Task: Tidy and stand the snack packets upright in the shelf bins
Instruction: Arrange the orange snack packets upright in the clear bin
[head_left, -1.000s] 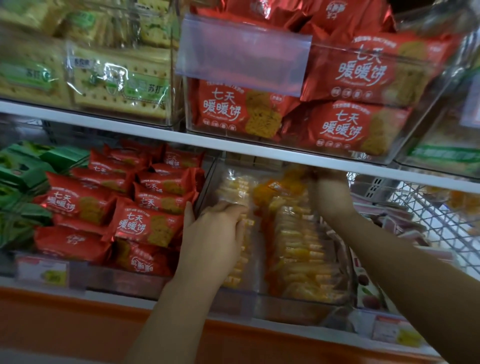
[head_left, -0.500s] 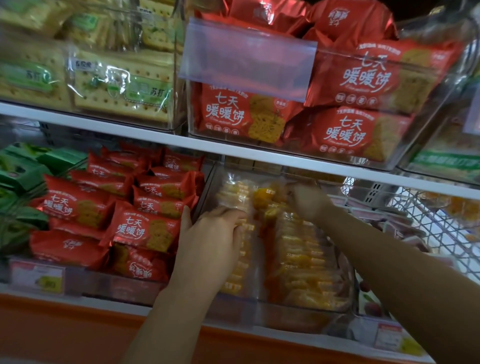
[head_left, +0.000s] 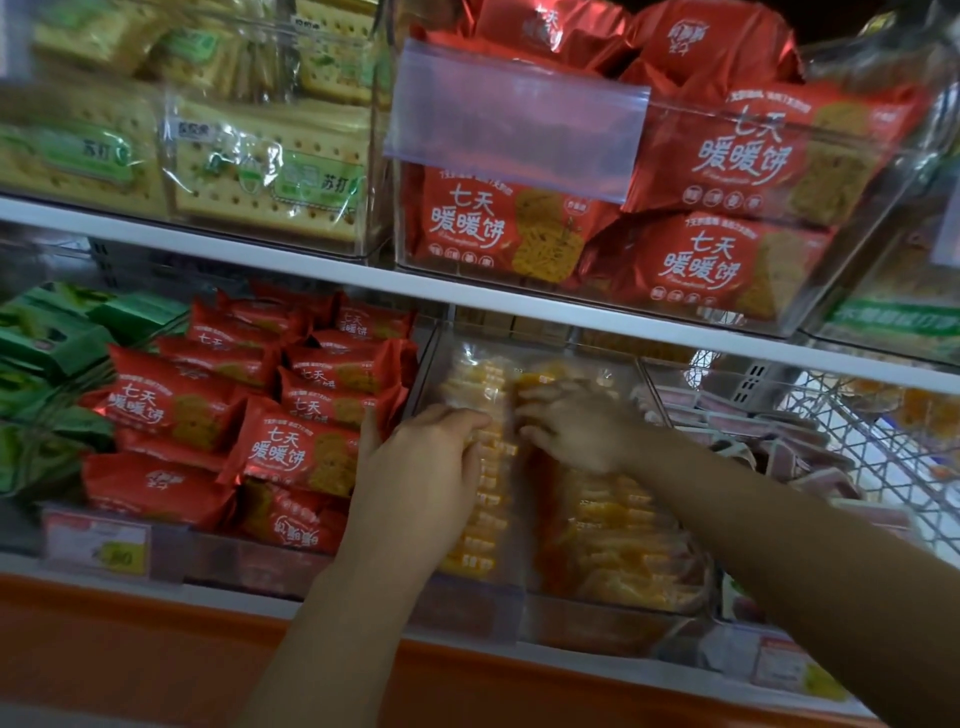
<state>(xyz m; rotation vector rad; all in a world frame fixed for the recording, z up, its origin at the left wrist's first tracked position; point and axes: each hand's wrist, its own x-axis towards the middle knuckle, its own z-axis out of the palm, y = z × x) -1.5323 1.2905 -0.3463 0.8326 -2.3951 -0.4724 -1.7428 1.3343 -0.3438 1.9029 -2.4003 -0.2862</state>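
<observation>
Clear packets of yellow-orange snacks (head_left: 613, 540) stand in rows in a clear bin (head_left: 576, 621) on the lower shelf. My left hand (head_left: 415, 483) grips the left row of packets from its left side, fingers curled over the tops. My right hand (head_left: 576, 421), blurred, lies with spread fingers on the packet tops at the middle of the bin, close beside the left hand. Whether it holds a packet is unclear.
Red packets (head_left: 291, 452) fill the bin to the left, green ones (head_left: 47, 364) lie farther left. The upper shelf (head_left: 467, 291) overhangs with bins of red packets (head_left: 691, 260) and soda crackers (head_left: 270, 176). A white wire basket (head_left: 872, 447) sits at the right.
My right hand has come forward and left from the back right of the bin to the middle, next to my left hand. The left hand has kept its hold.
</observation>
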